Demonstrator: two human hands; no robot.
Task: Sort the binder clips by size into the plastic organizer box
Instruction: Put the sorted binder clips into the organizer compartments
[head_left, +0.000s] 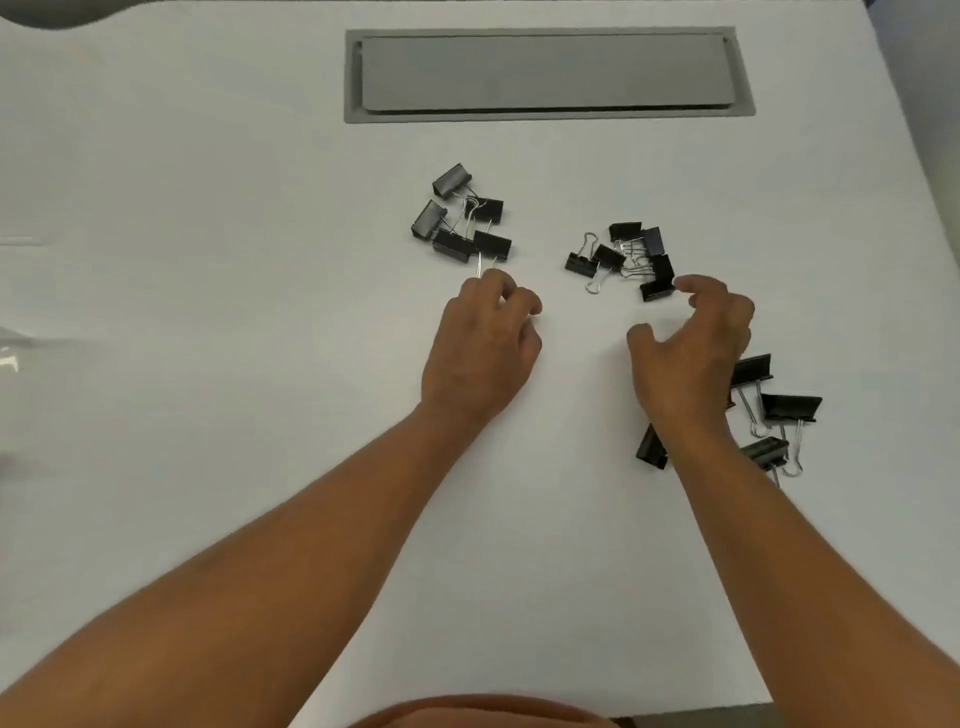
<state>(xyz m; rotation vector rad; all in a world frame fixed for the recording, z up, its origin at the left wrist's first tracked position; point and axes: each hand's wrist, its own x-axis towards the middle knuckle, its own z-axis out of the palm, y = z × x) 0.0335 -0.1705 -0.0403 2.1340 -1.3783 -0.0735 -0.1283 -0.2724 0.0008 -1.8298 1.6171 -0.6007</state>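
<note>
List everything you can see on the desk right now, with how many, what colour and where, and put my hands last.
Left clip pile: about five, black with silver handles, centre of the desk, just beyond the left hand.
Middle clip pile: about six smaller ones, black with silver handles, right of centre, by the right hand's fingertips.
Right clip pile: at least four larger ones, black with silver handles, near right, partly hidden by the right wrist.
Cable hatch: one, grey, recessed at the far edge.
Desk: one, white.
Clear plastic item: one, transparent, left edge, mostly cut off.
Left hand: fingers curled, at a clip handle.
Right hand: fingers spread, empty.
</note>
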